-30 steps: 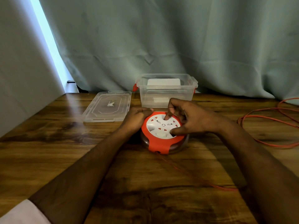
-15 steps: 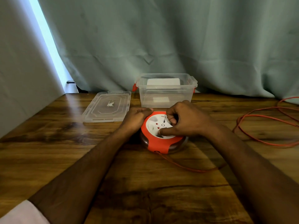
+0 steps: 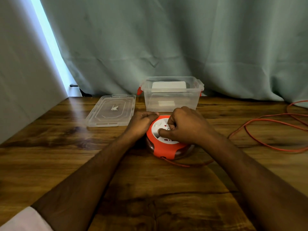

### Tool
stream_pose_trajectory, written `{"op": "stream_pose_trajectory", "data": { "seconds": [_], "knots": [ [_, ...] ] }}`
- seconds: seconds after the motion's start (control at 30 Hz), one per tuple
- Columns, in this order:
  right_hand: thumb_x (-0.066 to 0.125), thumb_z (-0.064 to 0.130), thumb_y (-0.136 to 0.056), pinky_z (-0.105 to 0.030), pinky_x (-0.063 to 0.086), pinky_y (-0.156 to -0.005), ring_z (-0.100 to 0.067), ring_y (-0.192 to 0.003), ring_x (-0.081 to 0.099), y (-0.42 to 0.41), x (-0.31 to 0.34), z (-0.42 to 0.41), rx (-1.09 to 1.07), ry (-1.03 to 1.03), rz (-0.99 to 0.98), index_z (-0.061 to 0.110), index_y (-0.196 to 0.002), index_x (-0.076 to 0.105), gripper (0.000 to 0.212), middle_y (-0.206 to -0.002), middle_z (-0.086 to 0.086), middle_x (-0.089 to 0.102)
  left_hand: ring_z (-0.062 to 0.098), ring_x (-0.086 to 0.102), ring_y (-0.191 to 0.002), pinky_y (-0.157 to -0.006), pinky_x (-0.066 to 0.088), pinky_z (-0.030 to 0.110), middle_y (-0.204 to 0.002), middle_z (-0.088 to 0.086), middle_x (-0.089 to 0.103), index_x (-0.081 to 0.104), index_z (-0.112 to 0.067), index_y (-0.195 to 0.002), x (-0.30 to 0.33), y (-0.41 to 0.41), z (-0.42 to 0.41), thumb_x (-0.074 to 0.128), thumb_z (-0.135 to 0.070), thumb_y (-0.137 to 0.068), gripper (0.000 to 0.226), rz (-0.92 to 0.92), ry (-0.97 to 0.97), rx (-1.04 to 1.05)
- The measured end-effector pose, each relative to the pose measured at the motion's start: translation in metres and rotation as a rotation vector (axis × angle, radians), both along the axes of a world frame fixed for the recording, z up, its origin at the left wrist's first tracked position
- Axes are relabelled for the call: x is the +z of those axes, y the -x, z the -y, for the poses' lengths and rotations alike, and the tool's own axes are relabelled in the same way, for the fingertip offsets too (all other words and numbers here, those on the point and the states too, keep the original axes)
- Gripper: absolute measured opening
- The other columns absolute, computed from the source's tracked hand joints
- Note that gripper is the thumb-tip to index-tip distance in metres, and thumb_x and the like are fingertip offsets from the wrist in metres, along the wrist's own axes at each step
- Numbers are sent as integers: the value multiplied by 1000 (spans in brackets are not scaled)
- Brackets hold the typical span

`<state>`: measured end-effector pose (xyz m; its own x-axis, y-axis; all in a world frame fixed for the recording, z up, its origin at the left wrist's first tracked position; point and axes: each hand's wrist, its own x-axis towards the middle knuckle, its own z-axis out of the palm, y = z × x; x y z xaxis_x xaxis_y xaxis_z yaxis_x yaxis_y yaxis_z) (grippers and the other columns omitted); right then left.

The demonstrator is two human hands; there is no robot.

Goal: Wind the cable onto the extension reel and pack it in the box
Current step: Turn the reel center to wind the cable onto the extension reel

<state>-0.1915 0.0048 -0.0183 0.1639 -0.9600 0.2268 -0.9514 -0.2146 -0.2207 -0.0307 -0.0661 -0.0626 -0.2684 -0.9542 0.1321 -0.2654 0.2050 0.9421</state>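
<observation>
Orange and white reel (image 3: 164, 150) sitting on the wooden table (image 3: 150, 197), just in front of the clear box (image 3: 171, 97), gripped at its left edge by the left hand (image 3: 141, 122) and pressed on its white face by the curled right hand (image 3: 186, 125). Orange cable (image 3: 266, 144) trailing from under the reel, looping off to the right. Clear lid (image 3: 111, 110) lying flat left of the box, grey curtain (image 3: 166, 39) behind.

The right hand (image 3: 185, 125) hides much of the reel (image 3: 164, 147) face; the cable (image 3: 266, 129) right of the reel runs off frame.
</observation>
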Motion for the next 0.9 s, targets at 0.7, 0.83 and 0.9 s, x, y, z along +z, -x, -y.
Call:
{"op": "stream_pose_trajectory", "data": {
  "seconds": [0.7, 0.83, 0.9],
  "knots": [
    [90, 35, -73, -37, 64, -81, -10, -104, 66, 42, 13, -5, 203, -163, 114, 40, -121, 36, 72, -122, 15, 68, 17, 76, -68, -68, 59, 31, -81, 5, 80, 78, -18, -86, 0, 0, 0, 57, -30, -105, 30, 6, -25, 4],
    [91, 44, -70, -40, 63, -83, -14, -102, 67, 39, 13, -6, 197, -122, 101, 40, -122, 34, 76, -114, 11, 70, 19, 77, -69, -68, 60, 30, -82, 7, 80, 77, -19, -87, 1, 0, 1, 57, -31, -105, 30, 13, -33, 10],
    [90, 49, -69, -41, 63, -81, -14, -100, 67, 39, 12, -6, 185, -109, 82, 42, -120, 35, 76, -111, 12, 70, 19, 76, -70, -68, 60, 29, -84, 7, 80, 77, -19, -88, 2, 0, 1, 56, -31, -105, 29, 18, -31, 10]
  ]
}}
